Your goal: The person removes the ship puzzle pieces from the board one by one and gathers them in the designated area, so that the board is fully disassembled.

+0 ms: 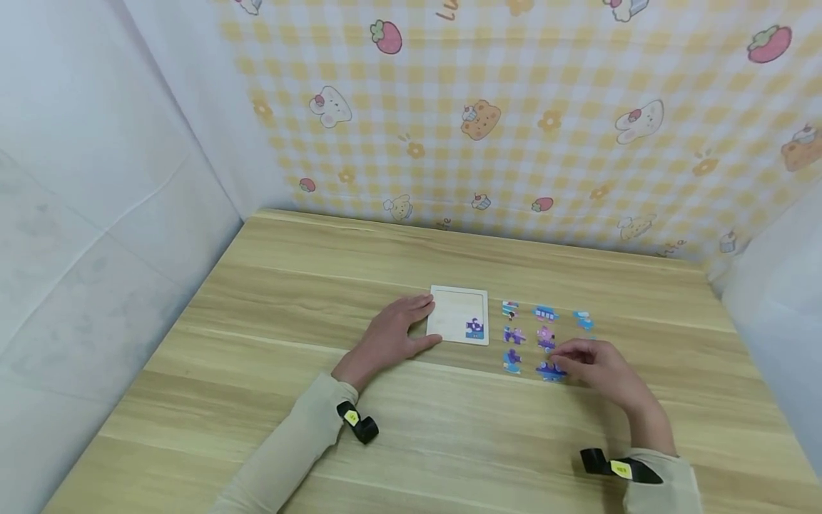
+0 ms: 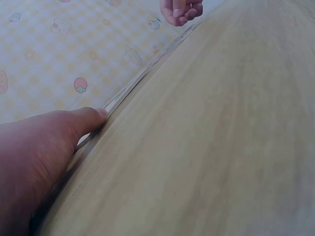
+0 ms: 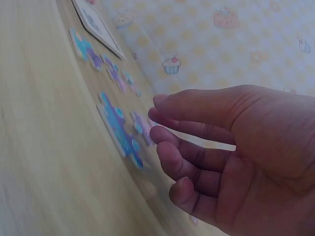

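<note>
A square white puzzle tray (image 1: 449, 314) lies on the table in the head view, with one purple-and-blue jigsaw piece (image 1: 474, 328) in its lower right corner. My left hand (image 1: 399, 331) rests against the tray's left side, fingers at the left edge and thumb by the lower left corner. Over the loose pieces hovers my right hand (image 1: 597, 368), its fingers loosely bent. Closest to its fingertips is a blue-and-purple jigsaw piece (image 1: 550, 371) on the table. The right wrist view shows nothing between the thumb and fingers of that hand (image 3: 236, 152).
Several loose jigsaw pieces lie in rough columns right of the tray, among them a pink-and-purple piece (image 1: 546, 337), a blue piece (image 1: 546, 313) and a light-blue piece (image 1: 584, 320). A checked curtain (image 1: 449, 164) hangs behind the wooden table (image 1: 411, 464).
</note>
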The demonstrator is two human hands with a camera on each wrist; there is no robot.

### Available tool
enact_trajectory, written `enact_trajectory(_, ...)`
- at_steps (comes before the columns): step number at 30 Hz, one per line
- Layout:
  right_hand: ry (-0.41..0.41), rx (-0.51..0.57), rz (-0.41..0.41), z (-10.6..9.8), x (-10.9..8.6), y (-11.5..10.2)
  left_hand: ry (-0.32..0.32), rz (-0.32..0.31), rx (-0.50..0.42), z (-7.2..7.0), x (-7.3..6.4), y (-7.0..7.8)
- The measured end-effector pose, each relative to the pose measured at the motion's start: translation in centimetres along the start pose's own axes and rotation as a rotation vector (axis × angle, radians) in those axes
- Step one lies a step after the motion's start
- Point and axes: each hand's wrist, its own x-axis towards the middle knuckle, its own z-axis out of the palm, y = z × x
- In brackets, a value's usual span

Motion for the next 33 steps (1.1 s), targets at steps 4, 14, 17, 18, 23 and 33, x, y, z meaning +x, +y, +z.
enact_trajectory(4,0.009,0.011,-0.049,1.0,1.1,-1.0,0.002,0.001,0.011,-0.2,0.1,0.0)
enact_trajectory(14,0.005,-0.004,-0.122,4.6,5.0,-4.1,-0.023,0.003,0.013,0.1,0.4,0.2)
enact_trajectory(17,0.021,-0.045,-0.136,5.6,6.1,-5.2,-0.03,-0.008,0.012,0.2,0.4,0.2)
enact_trajectory(18,0.026,-0.057,-0.133,5.9,6.4,-5.6,-0.031,-0.009,0.013,0.2,0.4,0.1)
enact_trajectory(23,0.031,-0.086,-0.076,7.4,7.6,-6.9,-0.035,-0.014,0.02,0.2,0.2,0.0)
enact_trajectory(33,0.007,-0.139,-0.03,8.5,8.6,-7.7,-0.006,-0.006,0.02,-0.1,0.0,-0.5)
